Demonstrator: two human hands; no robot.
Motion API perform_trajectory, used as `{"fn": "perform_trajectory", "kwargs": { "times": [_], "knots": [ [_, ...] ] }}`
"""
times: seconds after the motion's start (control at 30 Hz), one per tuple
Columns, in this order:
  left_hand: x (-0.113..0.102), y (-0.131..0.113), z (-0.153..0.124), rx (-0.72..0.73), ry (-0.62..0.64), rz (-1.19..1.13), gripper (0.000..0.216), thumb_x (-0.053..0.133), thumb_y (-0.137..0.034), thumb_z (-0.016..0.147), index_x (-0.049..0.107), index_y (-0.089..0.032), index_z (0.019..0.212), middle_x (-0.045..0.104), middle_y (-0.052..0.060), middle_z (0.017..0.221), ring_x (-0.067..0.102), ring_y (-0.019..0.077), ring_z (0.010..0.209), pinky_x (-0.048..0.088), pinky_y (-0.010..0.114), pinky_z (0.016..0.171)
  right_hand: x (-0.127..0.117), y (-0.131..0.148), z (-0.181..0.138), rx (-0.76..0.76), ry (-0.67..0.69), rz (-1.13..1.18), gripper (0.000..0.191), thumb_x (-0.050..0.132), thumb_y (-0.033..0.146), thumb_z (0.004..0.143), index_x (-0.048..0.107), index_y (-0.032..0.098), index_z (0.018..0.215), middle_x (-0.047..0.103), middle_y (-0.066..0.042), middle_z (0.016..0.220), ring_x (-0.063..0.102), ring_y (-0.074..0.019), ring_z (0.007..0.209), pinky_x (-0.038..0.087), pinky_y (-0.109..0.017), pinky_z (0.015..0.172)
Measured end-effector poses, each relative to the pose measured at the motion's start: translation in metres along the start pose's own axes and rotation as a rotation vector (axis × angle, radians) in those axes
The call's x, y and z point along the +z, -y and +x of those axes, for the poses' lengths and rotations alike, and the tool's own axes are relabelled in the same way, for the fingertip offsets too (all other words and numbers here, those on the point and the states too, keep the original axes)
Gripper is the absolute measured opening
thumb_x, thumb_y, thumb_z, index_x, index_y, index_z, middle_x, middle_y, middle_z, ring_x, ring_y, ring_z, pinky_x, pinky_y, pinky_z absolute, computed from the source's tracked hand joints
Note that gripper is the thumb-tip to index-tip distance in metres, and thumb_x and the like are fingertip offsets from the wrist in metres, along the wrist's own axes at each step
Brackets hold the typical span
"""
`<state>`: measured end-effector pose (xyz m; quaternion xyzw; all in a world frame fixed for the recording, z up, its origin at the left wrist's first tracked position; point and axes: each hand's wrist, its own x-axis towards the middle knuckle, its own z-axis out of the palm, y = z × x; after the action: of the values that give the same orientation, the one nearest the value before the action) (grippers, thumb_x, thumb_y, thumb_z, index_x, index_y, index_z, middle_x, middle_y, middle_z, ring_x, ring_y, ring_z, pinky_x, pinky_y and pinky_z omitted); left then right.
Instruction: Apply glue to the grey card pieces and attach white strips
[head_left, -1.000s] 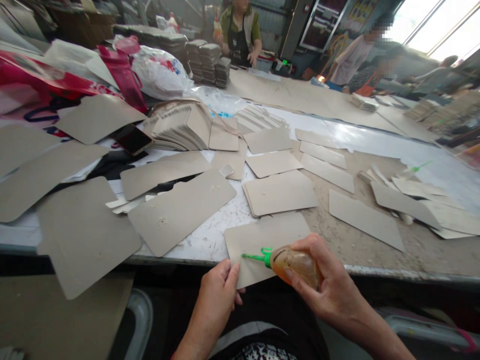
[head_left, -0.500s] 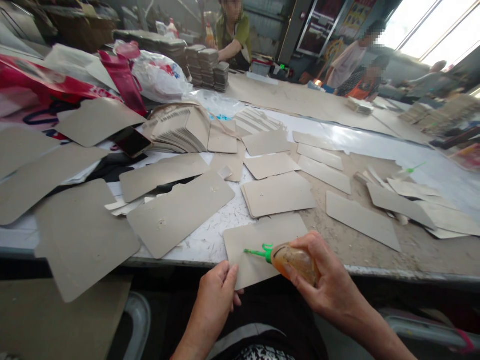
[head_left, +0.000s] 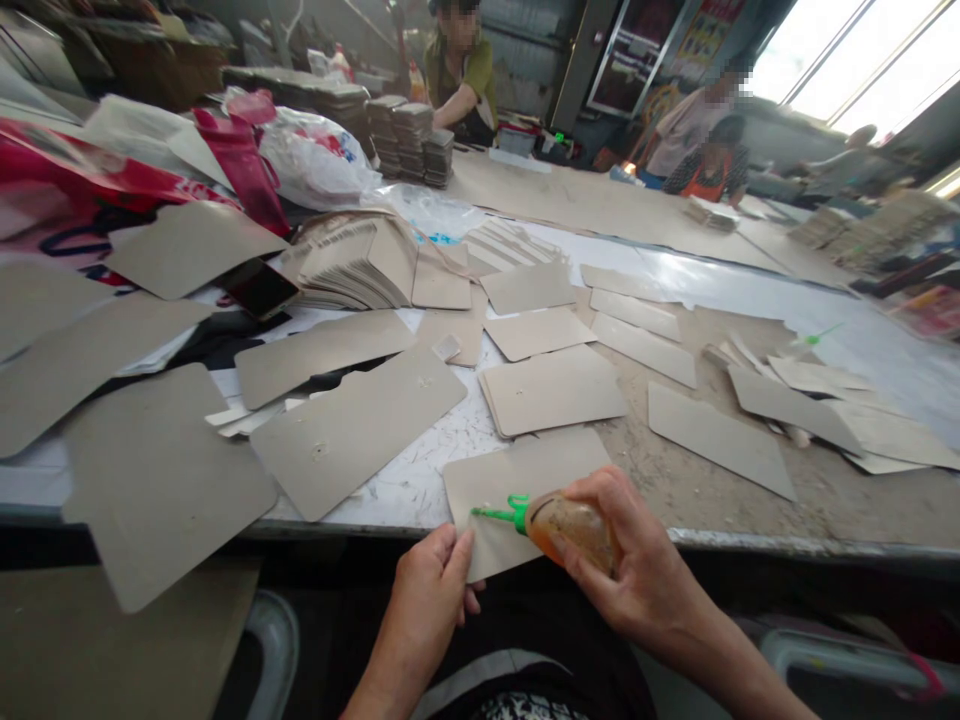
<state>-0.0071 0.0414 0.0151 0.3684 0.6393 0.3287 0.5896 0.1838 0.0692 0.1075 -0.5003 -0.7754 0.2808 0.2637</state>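
Note:
My right hand (head_left: 630,570) is wrapped round a small amber glue bottle (head_left: 570,525) with a green nozzle, tilted so the tip points left over a grey cardboard piece (head_left: 525,480). That piece lies at the table's near edge and sticks out past it. My left hand (head_left: 435,595) pinches its lower left corner, fingers closed on the card. Just beyond it rests a small stack of similar cards (head_left: 553,390).
Many grey cardboard pieces cover the table (head_left: 712,490), with a fanned pile (head_left: 352,265), a phone (head_left: 259,288), a pink bottle (head_left: 244,160) and bags at the left. A second green-tipped bottle (head_left: 814,338) lies right. Other people work at the far end.
The glue bottle's nozzle has shifted slightly left along the card, toward my left hand. The view has drifted a little; the card stays pinched.

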Motion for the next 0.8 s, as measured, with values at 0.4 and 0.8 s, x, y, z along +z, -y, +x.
{"fn": "perform_trajectory", "kwargs": {
  "times": [0.4, 0.8],
  "knots": [
    [0.0, 0.002, 0.0, 0.001, -0.004, -0.026, 0.041, 0.048, -0.059, 0.073, 0.053, -0.019, 0.065, 0.062, 0.004, 0.052, 0.051, 0.011, 0.034, 0.032, 0.02, 0.033, -0.015, -0.003, -0.011, 0.099, 0.011, -0.055, 0.016, 0.055, 0.024, 0.087, 0.05, 0.024, 0.101, 0.053, -0.004, 0.095, 0.055, -0.0205, 0.083, 0.048, -0.035, 0.073],
    [-0.022, 0.009, -0.009, -0.064, -0.031, -0.041, 0.055, 0.058, -0.073, 0.06, 0.056, -0.018, 0.065, 0.059, 0.002, 0.049, 0.048, 0.0105, 0.034, 0.03, 0.019, 0.032, -0.057, -0.04, -0.044, 0.583, -0.373, 0.212, 0.039, 0.065, 0.053, 0.078, 0.053, 0.024, 0.101, 0.062, 0.0, 0.075, 0.057, -0.0188, 0.065, 0.047, -0.027, 0.056]
  ]
}}
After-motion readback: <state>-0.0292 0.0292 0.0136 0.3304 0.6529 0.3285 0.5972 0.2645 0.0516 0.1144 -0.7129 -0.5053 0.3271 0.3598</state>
